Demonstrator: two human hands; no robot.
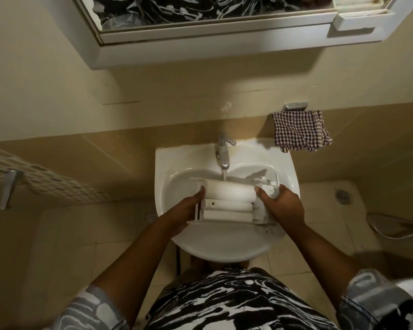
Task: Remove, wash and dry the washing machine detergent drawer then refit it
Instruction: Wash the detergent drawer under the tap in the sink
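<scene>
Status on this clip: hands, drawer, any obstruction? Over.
Both gripping: left hand on the detergent drawer left end, right hand on the right end. Held over the basin under the running tap. Nothing blocking; checked cloth hangs nearby.

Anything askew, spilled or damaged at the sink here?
Only the cloth: it hangs bunched and crooked from its holder, a corner drooping by the sink rim. The drawer looks intact.
</scene>
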